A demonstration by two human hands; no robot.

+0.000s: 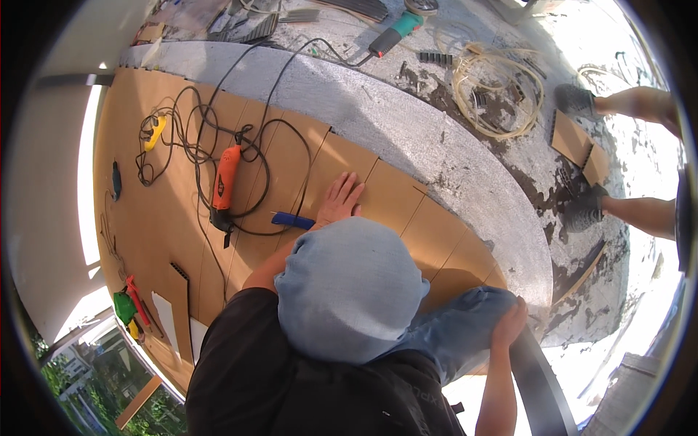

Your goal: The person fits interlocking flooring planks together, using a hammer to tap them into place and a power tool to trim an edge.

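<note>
My left hand (344, 200) lies flat with its fingers apart on the brown deck boards (407, 190). Beside its wrist is a blue-handled tool (292, 219), partly hidden by my arm; its kind is unclear. My right hand (511, 321) rests on my bent right knee, holding nothing that I can see. Left of my left hand, an orange corded multi-tool (226, 178) lies on the boards, its black cable looped around it. My denim-covered left knee hides the boards in the middle.
A yellow socket block (155, 134) lies among tangled cables. Beyond the curved concrete edge (436, 145) are a green angle grinder (396, 35) and a coiled pale hose (536, 94). At right stand another person's legs (640, 209) near board offcuts (574, 142). Red-handled pliers (135, 296) lie at left.
</note>
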